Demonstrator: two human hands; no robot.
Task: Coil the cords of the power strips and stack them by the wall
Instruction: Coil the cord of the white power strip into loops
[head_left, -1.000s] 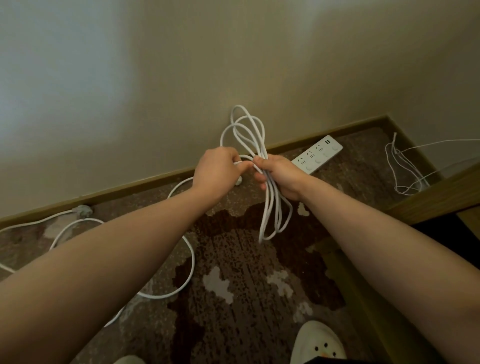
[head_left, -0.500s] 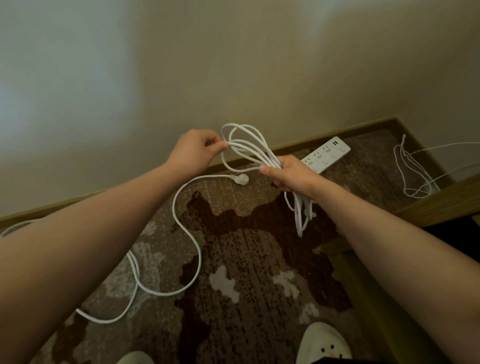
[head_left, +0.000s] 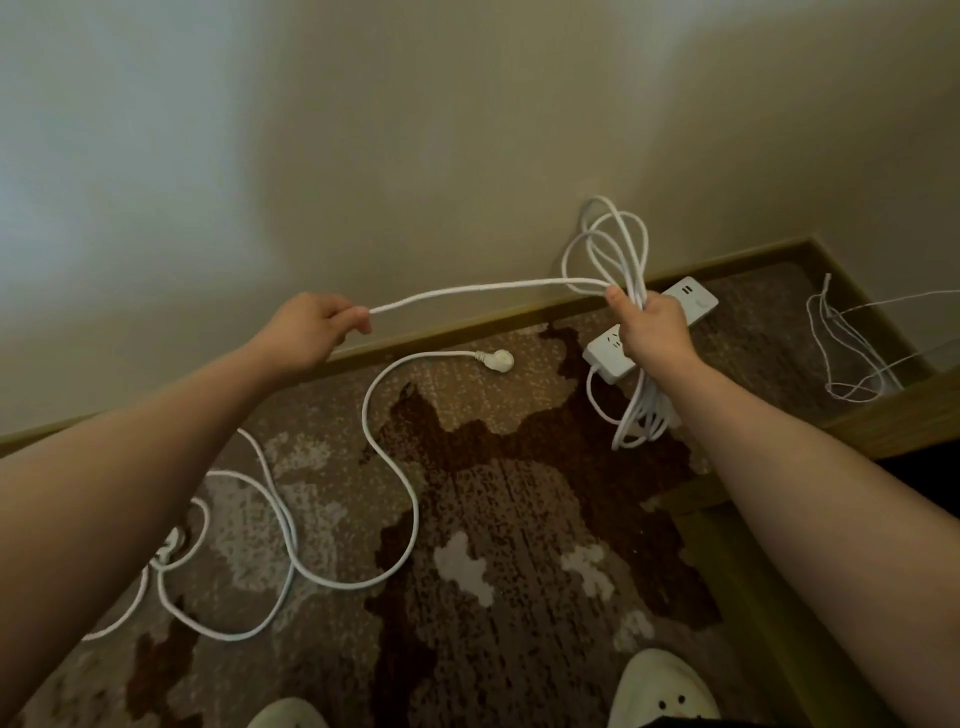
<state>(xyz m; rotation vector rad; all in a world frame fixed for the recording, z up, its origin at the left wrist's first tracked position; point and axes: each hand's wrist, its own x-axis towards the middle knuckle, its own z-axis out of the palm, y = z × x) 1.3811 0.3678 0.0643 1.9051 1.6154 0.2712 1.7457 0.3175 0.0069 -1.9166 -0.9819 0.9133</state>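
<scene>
At the far left I see a loose cord (head_left: 291, 545) snaking over the patterned carpet (head_left: 519, 519), its plug (head_left: 497, 359) lying near the baseboard (head_left: 467, 325); half a second ago that plug sat just under the hands, and the view has shifted since. My left hand (head_left: 311, 325) has swung out to the left, well apart from the right, and pinches a straight run of cord (head_left: 488, 291) between thumb and fingers. That run stretches taut to my right hand (head_left: 652, 327), which is closed in a fist around the coiled bundle (head_left: 621, 244); the loops stand above the fist and hang below it. The power strip (head_left: 696, 296) lies on the carpet by the wall, partly behind that hand. Farther right, thin wires (head_left: 841, 358) trail in the corner. White shoes (head_left: 665, 691) show at the near edge.
</scene>
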